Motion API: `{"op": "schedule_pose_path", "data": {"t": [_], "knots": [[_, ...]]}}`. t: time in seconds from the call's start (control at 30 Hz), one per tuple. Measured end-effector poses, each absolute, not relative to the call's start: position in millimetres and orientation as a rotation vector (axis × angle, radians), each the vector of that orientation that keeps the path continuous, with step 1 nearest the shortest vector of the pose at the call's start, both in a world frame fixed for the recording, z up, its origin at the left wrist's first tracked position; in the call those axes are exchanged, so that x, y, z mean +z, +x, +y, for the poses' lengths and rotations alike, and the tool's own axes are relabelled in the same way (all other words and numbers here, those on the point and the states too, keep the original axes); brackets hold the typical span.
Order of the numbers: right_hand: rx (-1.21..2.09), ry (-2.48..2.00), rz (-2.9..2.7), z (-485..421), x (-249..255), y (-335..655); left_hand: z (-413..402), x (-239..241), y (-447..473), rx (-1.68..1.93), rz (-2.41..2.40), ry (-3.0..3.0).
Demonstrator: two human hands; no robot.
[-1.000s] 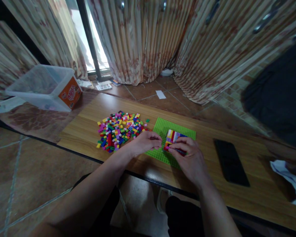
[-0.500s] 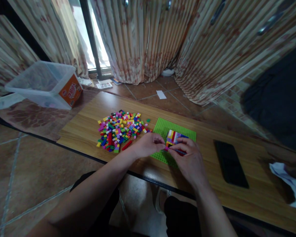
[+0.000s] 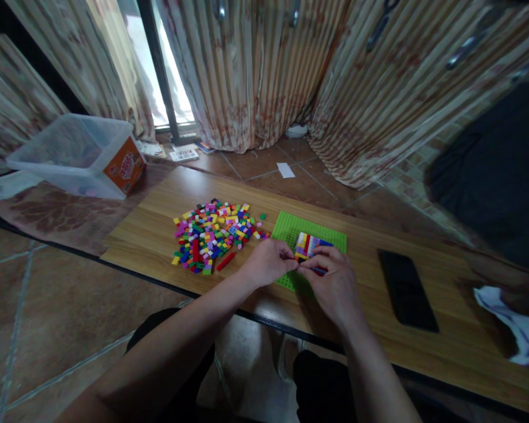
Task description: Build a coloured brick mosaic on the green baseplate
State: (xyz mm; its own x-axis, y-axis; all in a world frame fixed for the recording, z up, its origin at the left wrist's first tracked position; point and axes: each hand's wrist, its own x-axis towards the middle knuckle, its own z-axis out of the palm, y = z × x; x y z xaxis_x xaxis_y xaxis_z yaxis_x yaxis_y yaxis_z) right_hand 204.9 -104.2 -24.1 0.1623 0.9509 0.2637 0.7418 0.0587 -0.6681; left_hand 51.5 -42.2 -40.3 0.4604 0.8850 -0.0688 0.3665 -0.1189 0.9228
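Observation:
A green baseplate (image 3: 291, 226) lies on the wooden table (image 3: 158, 229), with a small multicoloured block of bricks (image 3: 306, 244) built on it. My left hand (image 3: 268, 262) and my right hand (image 3: 332, 282) meet at the near left corner of that block, both with fingers pinched together. What the fingertips hold is too small to make out. A pile of loose coloured bricks (image 3: 214, 232) lies to the left of the baseplate, with a red long brick (image 3: 226, 261) at its near edge.
A black phone (image 3: 406, 289) lies flat on the table to the right. A white cloth (image 3: 511, 320) sits at the far right edge. A clear plastic bin (image 3: 73, 155) stands on the floor at the left, before striped curtains (image 3: 255, 70).
My left hand has moved right from the edge of the pile until its fingertips meet the right hand's at the block's corner. The red long brick now shows beside the pile.

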Motion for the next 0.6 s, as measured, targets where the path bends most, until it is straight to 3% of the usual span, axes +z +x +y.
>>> {"op": "schedule_pose_path", "data": {"t": [0.27, 0.37, 0.6], "knots": [[0.454, -1.570, -1.397, -88.9, -29.9, 240.0, -44.9, -32.9, 43.4, 0.585, 0.975, 1.668], [0.330, -1.698, -1.369, -76.5, -34.1, 254.1, -46.2, -24.9, 38.5, 0.464, 0.943, 1.626], [0.466, -1.892, -1.543, -74.6, -33.8, 253.9, -56.0, -17.0, 45.4, 0.404, 1.084, 1.864]]}}
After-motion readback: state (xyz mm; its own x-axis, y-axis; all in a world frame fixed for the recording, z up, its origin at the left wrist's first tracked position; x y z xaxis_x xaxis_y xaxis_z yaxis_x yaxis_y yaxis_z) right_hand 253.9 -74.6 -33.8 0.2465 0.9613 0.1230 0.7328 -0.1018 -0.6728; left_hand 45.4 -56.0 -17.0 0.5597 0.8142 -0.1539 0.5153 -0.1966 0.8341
